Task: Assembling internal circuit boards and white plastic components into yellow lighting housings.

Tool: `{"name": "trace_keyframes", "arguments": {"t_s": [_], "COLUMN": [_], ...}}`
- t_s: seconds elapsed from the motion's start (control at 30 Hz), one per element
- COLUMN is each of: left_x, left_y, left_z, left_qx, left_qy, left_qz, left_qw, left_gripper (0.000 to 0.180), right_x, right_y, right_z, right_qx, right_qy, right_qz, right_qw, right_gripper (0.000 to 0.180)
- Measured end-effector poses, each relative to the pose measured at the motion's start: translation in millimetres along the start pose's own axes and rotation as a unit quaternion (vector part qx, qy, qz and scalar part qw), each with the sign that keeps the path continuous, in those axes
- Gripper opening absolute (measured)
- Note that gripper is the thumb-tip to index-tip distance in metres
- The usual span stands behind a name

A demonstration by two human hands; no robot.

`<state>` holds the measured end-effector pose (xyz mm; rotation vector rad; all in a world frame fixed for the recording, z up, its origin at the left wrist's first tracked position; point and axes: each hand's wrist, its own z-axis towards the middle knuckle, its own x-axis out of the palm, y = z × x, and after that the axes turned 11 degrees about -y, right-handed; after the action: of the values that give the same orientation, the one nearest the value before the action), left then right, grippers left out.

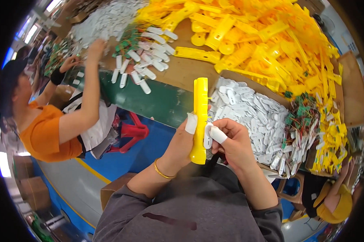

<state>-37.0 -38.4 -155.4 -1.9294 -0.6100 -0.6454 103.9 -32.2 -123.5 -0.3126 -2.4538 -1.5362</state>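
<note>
Holding yellow plastic shell (200, 117) upright above lap, left hand (182, 145) fingers clamped on its lower half; right hand (230, 139) fingers pinched on small white piece (208, 135) against shell's side. Heap of white pieces (254, 117) just beyond on counter (186, 70), yellow shells (266, 40) piled farther back. Person in orange shirt (44, 133) reaches over counter at left

My left hand (181, 145) grips a long yellow plastic housing (200, 117) upright. My right hand (230, 139) presses a small white plastic piece (208, 135) against its side. Beyond my grip lies a heap of white pieces (250, 111); further out, yellow housings (270, 36).
</note>
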Motion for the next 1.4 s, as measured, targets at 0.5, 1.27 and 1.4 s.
{"name": "trace_keyframes", "arguments": {"t_s": [0.5, 1.27, 1.4], "left_x": [49.0, 77.3, 67.0], "left_y": [41.0, 29.0, 28.1], "left_z": [15.4, 42.0, 48.4], "left_qx": [-0.033, 0.185, 0.129], "left_qy": [0.163, -0.047, -0.067], "left_qz": [0.331, 0.293, 0.269], "left_qw": [0.929, 0.937, 0.952], "left_gripper": [0.085, 0.053, 0.058], "right_x": [-110.0, -106.3, -105.3], "right_y": [12.8, 20.8, 15.3], "right_z": [-31.2, 22.2, 25.1], "right_qx": [-0.235, -0.430, -0.464], "right_qy": [0.017, -0.073, -0.063], "right_qz": [-0.330, -0.266, -0.314], "right_qw": [0.914, 0.860, 0.826], "right_gripper": [0.008, 0.032, 0.039]}}
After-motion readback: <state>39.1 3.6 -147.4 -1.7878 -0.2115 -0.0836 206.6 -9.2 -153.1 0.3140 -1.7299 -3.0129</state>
